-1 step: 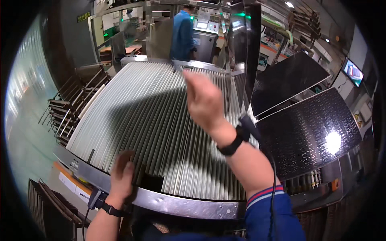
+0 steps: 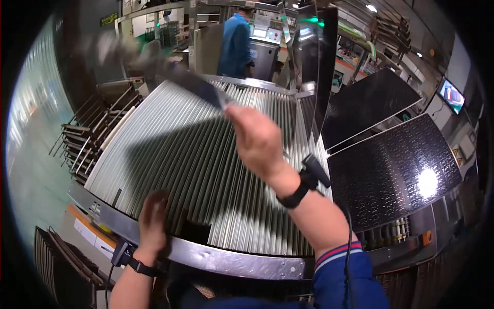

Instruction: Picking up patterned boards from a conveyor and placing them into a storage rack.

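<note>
Right hand (image 2: 260, 141) closed on the near end of a blurred dark strip (image 2: 198, 87), which slants to the far left over the rods (image 2: 195, 159); left hand (image 2: 153, 226) at their near edge, its grip hard to tell; black panels (image 2: 393, 175) lie right

- Ahead of me, a co-worker (image 2: 233, 46) in blue is standing beside a control cabinet (image 2: 264, 57).
- To my left, dark metal racks (image 2: 77, 131) are sitting beside greenish floor (image 2: 32, 165).
- To my right, a tilted screen (image 2: 452, 94) is glowing.
- Overhead, a lamp (image 2: 371, 8) is shining.
</note>
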Action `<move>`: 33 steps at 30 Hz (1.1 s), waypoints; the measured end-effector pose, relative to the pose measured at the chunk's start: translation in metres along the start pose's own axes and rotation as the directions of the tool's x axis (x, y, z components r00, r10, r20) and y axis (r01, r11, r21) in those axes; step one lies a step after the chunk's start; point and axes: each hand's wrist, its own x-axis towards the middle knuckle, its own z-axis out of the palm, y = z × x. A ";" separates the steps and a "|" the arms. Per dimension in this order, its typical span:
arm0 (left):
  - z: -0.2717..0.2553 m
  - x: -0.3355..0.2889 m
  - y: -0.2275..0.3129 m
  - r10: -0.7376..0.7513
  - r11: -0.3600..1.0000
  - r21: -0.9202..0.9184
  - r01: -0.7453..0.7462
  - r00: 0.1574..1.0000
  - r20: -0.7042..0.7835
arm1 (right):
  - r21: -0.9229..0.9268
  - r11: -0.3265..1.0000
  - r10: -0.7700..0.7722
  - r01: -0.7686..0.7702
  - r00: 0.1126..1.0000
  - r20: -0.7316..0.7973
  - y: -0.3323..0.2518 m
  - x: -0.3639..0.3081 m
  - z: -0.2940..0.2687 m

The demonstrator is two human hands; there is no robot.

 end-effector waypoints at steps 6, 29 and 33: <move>-0.041 -0.005 0.013 -0.019 0.743 -0.668 -0.045 0.996 -0.088 | 0.078 0.987 -0.159 0.139 0.898 0.411 -0.078 -0.058 -0.012; -0.098 0.027 0.017 -0.285 0.489 -0.824 0.287 0.945 0.160 | -0.659 0.552 0.343 -0.511 0.859 -0.379 0.167 0.009 -0.046; -0.101 0.026 0.013 -0.288 0.460 -0.837 0.295 0.942 0.173 | -0.781 0.415 0.182 -0.466 0.884 -0.431 0.174 0.014 -0.070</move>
